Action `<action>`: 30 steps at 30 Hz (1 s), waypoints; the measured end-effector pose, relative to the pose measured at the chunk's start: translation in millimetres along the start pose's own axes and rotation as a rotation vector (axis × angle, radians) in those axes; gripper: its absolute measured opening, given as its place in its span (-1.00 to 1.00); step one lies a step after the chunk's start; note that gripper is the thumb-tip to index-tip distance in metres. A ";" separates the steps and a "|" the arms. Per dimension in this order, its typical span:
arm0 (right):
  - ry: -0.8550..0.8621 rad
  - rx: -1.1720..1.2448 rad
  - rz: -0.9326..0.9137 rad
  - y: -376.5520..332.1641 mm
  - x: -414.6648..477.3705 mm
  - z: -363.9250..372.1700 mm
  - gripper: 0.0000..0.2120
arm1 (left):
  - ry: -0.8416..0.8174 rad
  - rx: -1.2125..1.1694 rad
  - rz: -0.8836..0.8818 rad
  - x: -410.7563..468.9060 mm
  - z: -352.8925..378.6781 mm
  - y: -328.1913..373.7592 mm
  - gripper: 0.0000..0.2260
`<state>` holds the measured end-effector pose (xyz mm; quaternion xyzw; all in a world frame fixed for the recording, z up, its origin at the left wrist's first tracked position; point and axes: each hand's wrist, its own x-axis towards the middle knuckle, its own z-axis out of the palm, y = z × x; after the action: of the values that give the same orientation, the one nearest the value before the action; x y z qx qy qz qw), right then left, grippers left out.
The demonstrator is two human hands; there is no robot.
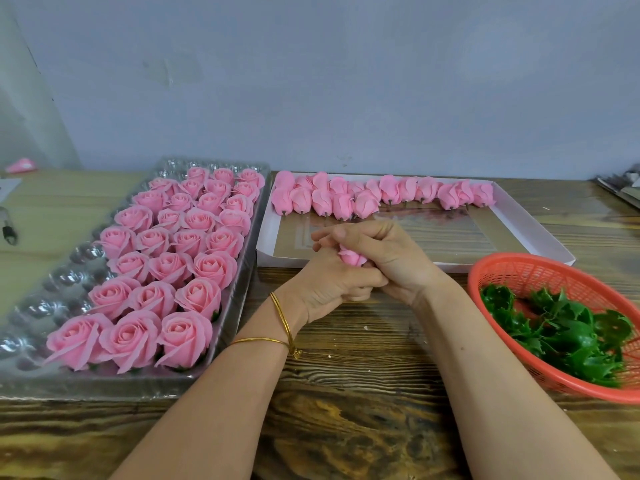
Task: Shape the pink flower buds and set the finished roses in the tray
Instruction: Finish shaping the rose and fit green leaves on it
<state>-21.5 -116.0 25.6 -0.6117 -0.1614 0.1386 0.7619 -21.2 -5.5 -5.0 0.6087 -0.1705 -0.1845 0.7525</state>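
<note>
A pink flower bud (350, 258) is held between both hands over the wooden table, just in front of the white box. My left hand (329, 289) grips it from below with curled fingers. My right hand (384, 254) curls round it from above and the right; most of the bud is hidden. On the left, the clear plastic tray (48, 282) holds several rows of finished pink roses (194, 268). At the back of the white box (519, 233) lie several closed pink buds (367, 199).
An orange-red plastic basket (519, 271) at the right holds green leaf calyxes (561, 330). A pink scrap (20, 165) and a dark tool (8, 230) lie at the far left. The grey wall stands behind the table.
</note>
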 end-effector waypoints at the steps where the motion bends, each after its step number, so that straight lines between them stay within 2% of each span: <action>1: -0.002 -0.006 0.005 0.0 -0.2 -0.4 -0.83 | 0.000 -0.003 0.000 -0.5 0.2 0.5 -0.66; 4: -0.010 -0.031 -0.002 -0.4 -0.6 -1.6 -0.79 | -0.008 0.004 0.004 -2.6 0.3 3.0 -0.66; 7: -0.021 -0.048 -0.020 0.2 -0.1 -2.3 -0.86 | -0.020 0.004 0.006 -3.9 0.8 4.6 -0.68; 10: -0.042 -0.071 -0.040 0.9 0.7 -2.9 -0.90 | -0.020 -0.012 0.014 -4.6 0.6 4.9 -0.58; 19: -0.099 -0.126 -0.029 3.8 1.7 -10.1 -0.79 | 0.004 0.017 0.022 -7.4 4.9 9.6 -0.78; 24: -0.096 -0.147 -0.002 2.8 1.3 -14.5 -0.77 | 0.121 0.193 0.065 -4.3 8.0 7.7 -0.90; 27: 0.028 -0.038 -0.018 1.0 3.4 -11.8 -0.78 | 0.232 0.285 0.113 -0.8 3.4 2.7 -0.90; 30: 0.246 -0.011 -0.126 -0.9 6.6 -9.8 -0.79 | 0.315 0.368 0.151 1.3 -1.1 0.3 -0.72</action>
<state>-11.4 -122.2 25.0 -0.6169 -0.1054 0.0135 0.7798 -19.5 -5.1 -4.9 0.7424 -0.1268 0.0037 0.6579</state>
